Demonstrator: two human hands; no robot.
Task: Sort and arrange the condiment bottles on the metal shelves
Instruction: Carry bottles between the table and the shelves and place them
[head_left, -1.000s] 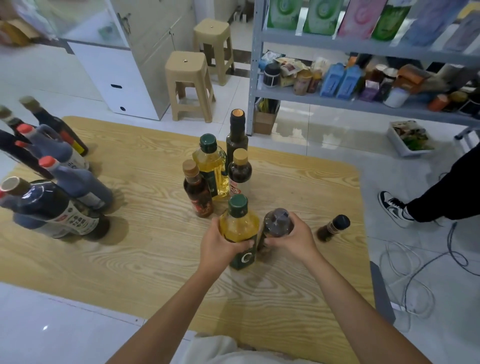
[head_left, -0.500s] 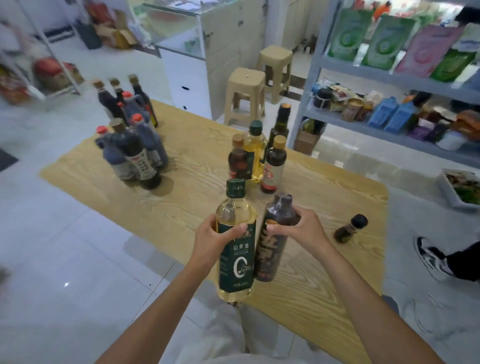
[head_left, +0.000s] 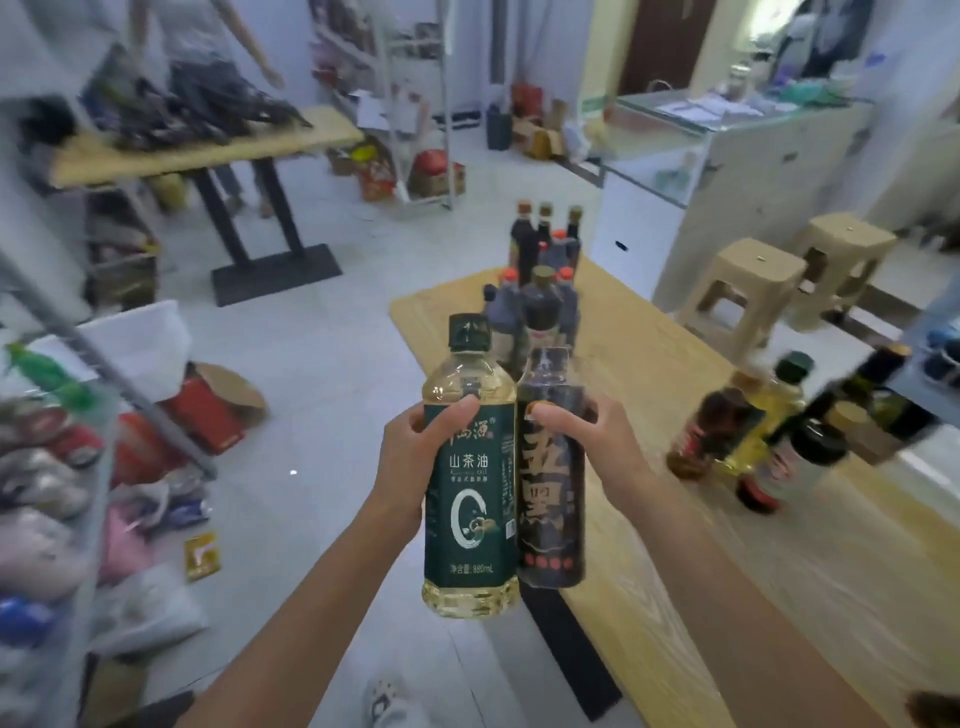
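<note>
As both lift off the table (head_left: 655, 364), left hand (head_left: 415, 460) grips oil bottle (head_left: 470, 504), right hand (head_left: 589, 441) dark bottle (head_left: 550, 499).

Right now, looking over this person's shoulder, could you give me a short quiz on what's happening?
1. True or false: the left hand grips the dark bottle.
2. What colour is the oil bottle cap? A red, B green, C yellow.
3. How many bottles do the left hand and right hand hold altogether?

Key: 1 false, it grips the oil bottle; 2 B; 3 two.
</note>
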